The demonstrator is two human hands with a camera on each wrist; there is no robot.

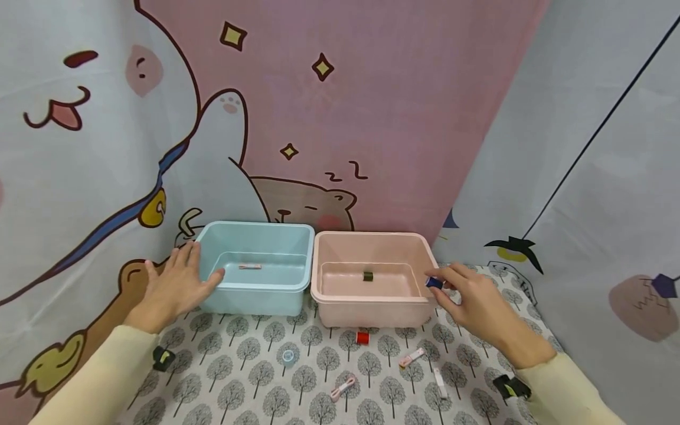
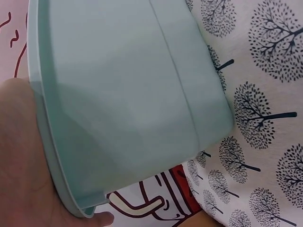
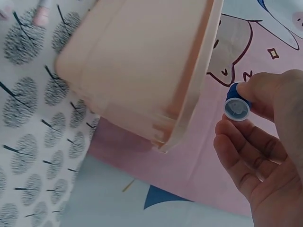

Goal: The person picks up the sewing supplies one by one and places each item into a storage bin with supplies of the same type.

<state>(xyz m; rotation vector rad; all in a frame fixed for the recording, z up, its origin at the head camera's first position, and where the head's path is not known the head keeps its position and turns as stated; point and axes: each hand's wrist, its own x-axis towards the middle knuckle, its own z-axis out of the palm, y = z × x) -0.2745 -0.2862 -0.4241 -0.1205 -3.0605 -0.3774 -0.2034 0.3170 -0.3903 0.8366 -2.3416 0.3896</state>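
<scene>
My right hand [image 1: 475, 304] pinches a dark blue thread spool [image 1: 434, 283] between thumb and fingertips, above the right end of the pink bin [image 1: 372, 313]. In the right wrist view, the spool's pale round end [image 3: 236, 109] shows. Inside the pink bin lies a dark green spool [image 1: 368, 276]. At the left, my left hand [image 1: 177, 289] rests against the rim of the light blue bin [image 1: 255, 301], fingers straight and spread. A small pale pink strip-like item [image 1: 250, 267] lies in that bin. The left wrist view shows the hand along the bin's rim [image 2: 47, 123].
On the tree-print cloth [image 1: 234, 378] before the bins lie a red spool [image 1: 362, 338], a light blue spool [image 1: 288, 356], a pink bundled cord [image 1: 343, 389], a small pink item [image 1: 411, 358] and a white strip-like item [image 1: 440, 383]. A printed curtain [image 1: 393, 118] hangs behind.
</scene>
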